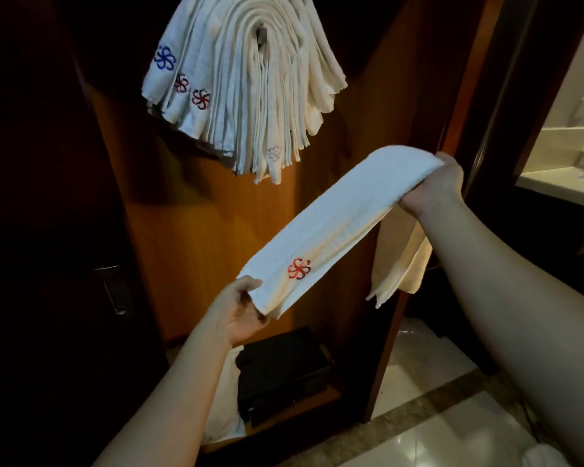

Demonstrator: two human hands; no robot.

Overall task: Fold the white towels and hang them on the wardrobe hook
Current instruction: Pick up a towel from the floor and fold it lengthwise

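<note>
1. So the towel [331,227] is folded into a long narrow strip and stretched out in the air in front of the open wardrobe [196,210], running diagonally from low-left to upper-right.
2. Left hand [240,310] is pinching the near end, thumb on top, right by the red flower logo [298,268]. Right hand [434,185] is gripping the far end, fingers wrapped round it. Holding both ends taut like that probably keeps the fold from flopping open.
3. A looser cream bit of cloth [402,261] hangs down below the right hand; can't tell if it's part of the same towel or another one.
4. Up top, a fat bunch of hung towels [243,82] is already draped over the hook [261,37], logos fanned out on the left.
5. My guess: folding's basically done on this one, and next it goes up over that hook, which looks pretty crowded already.
6. Dark safe box [284,369] sits on the wardrobe's bottom shelf.
</note>
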